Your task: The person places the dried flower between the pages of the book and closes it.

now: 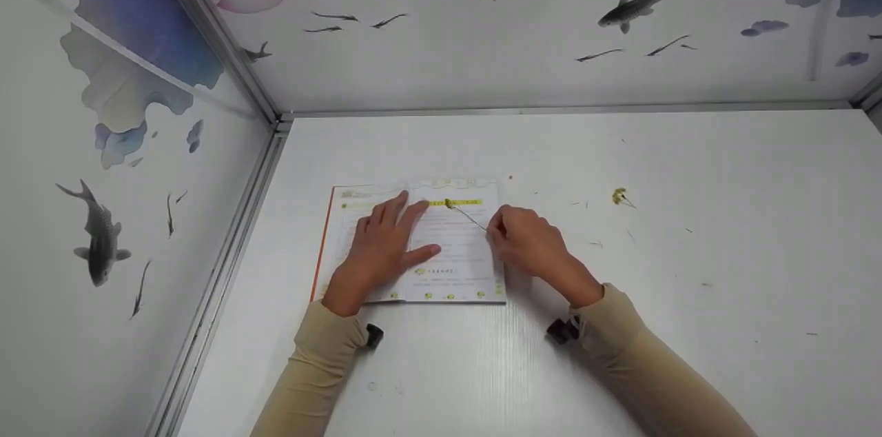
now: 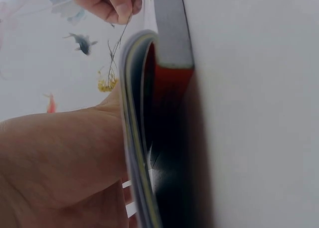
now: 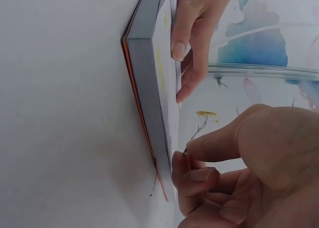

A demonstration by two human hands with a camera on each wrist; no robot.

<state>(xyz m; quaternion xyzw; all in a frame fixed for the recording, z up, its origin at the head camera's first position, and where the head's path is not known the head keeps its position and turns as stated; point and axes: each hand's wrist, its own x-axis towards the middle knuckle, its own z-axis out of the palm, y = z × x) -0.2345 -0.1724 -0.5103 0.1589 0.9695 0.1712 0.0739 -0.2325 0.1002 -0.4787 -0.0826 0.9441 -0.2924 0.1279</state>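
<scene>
An open book (image 1: 455, 244) with an orange cover edge lies on the white table. My left hand (image 1: 382, 240) rests across its left page and middle, fingers spread, thumb over the right page. Between the thumb and forefinger of my right hand (image 1: 527, 237), at the book's right edge, I pinch the stem end of a small dried yellow flower (image 1: 448, 203). Its thin stem slants over the right page, and its head overlaps the yellow printed bar. In the right wrist view the flower head (image 3: 206, 113) stands out beyond the pinching fingertips.
Another dried yellow flower (image 1: 620, 196) lies on the table (image 1: 689, 368) to the right of the book. Several bits of stem are scattered around it. Walls with painted fish rise behind and at the left, joined by a metal frame (image 1: 234, 216).
</scene>
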